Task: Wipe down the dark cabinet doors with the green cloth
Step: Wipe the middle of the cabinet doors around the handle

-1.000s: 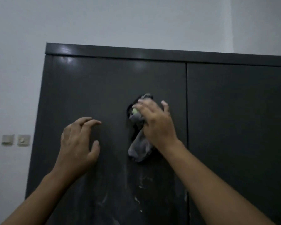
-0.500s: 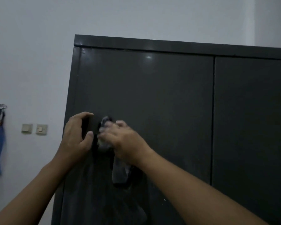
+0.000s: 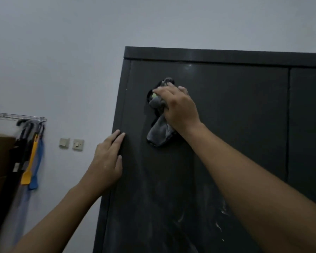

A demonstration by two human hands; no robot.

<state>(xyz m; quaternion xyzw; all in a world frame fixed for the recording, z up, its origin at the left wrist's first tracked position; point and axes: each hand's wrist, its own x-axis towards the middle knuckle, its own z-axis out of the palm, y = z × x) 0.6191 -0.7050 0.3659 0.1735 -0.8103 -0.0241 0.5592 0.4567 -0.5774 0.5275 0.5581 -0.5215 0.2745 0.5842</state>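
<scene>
The green cloth (image 3: 160, 125) sits high on the left cabinet door (image 3: 226, 136), toward its left side and below the top rail. In the dim light it reads mostly grey, with a small green patch showing by the fingertips. It is bunched, with its long axis close to upright; the wadded end is on top and the loose tail hangs down, pointing at the floor. The right hand (image 3: 179, 108) has its fingers curled over the wad and holds it against the panel. The left hand (image 3: 106, 161) lies flat on the cabinet's left edge with straight fingers, holding nothing — a brace, by the look of it.

The step in hand appears to be wiping the upper part of this door. Pale streaks (image 3: 219, 216) low on the panel suggest that the next strokes should go downward with steady pressure, then on to the right door (image 3: 308, 125). Bunching the dangling tail into the palm would help.
</scene>
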